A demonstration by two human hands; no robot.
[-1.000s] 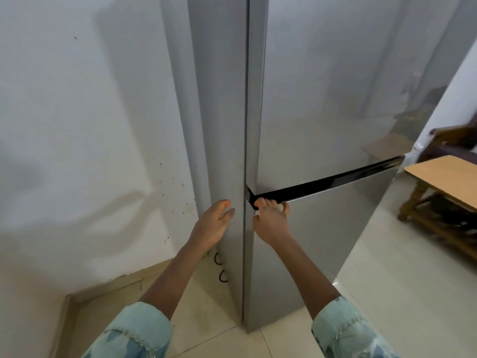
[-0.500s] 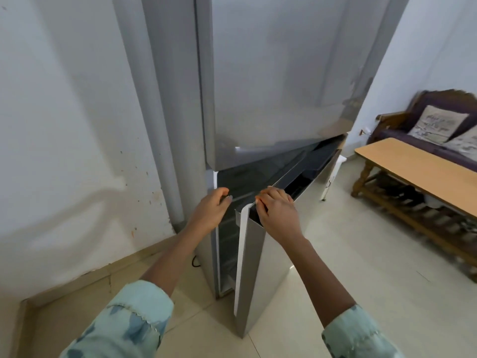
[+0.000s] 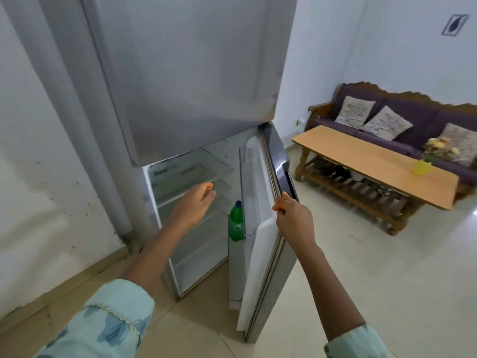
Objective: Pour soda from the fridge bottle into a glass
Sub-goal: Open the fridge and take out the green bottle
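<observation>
1. Green plastic soda bottle (image 3: pixel 236 223) with a blue cap stands upright in the rack on the inside of the open lower fridge door (image 3: pixel 260 228).
2. Right hand (image 3: pixel 293 215) has its grip closed on the top edge of that door, fingers curled over the edge, next to the dark handle strip.
3. Left hand (image 3: pixel 195 204) is in the air in front of the open fridge. Its grip is loose and half open, and it holds nothing. It is near the bottle but not touching it.
4. The silver fridge (image 3: pixel 185 73) is tall. Its upper door is shut. The lower part is open, and the clear shelves (image 3: pixel 191 182) inside look bare.
5. Both arms wear light blue sleeves (image 3: pixel 108 321) with a darker blue leaf print.
6. A white wall (image 3: pixel 38 151) with small dark spots is to the left of the fridge.
7. The floor (image 3: pixel 361 267) has pale shiny tiles.
8. A long wooden table (image 3: pixel 361 156) stands to the right, well apart from the fridge. A small yellow pot (image 3: pixel 421 167) with pale flowers sits near its far end.
9. A purple sofa (image 3: pixel 402 117) with a carved wooden frame is behind the table. Pale cushions (image 3: pixel 357 112) with writing lean on its back.
10. I cannot see a glass anywhere.
</observation>
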